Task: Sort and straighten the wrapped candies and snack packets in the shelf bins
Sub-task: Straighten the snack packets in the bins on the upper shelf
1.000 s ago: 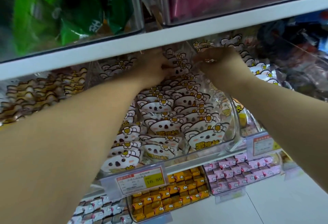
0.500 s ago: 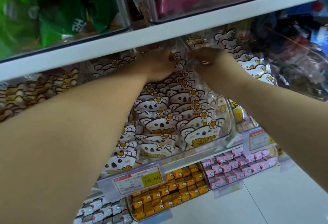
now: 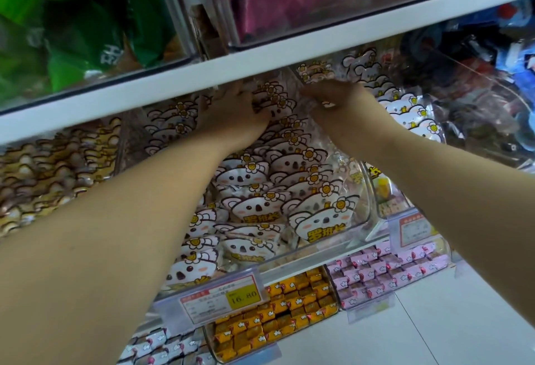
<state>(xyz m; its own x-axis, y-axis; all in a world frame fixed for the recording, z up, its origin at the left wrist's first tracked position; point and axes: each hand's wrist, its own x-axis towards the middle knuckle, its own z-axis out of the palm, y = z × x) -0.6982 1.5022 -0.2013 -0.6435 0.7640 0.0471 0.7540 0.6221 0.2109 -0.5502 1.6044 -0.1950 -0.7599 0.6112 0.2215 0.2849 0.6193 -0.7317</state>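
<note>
On the head camera, glossy, crinkly koala packets (image 3: 252,205), each a rounded fan shape, fill the clear plastic bin (image 3: 366,214). My left hand (image 3: 231,117) rests against the rear ones, its fingers too blurred to tell their pose. My right hand (image 3: 340,104), just beside it, curls its fingers round one packet's top.

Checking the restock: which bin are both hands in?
The clear middle-shelf bin of white koala packets: the left hand and right hand both reach into its back. The brown packets to its left go untouched.
</note>
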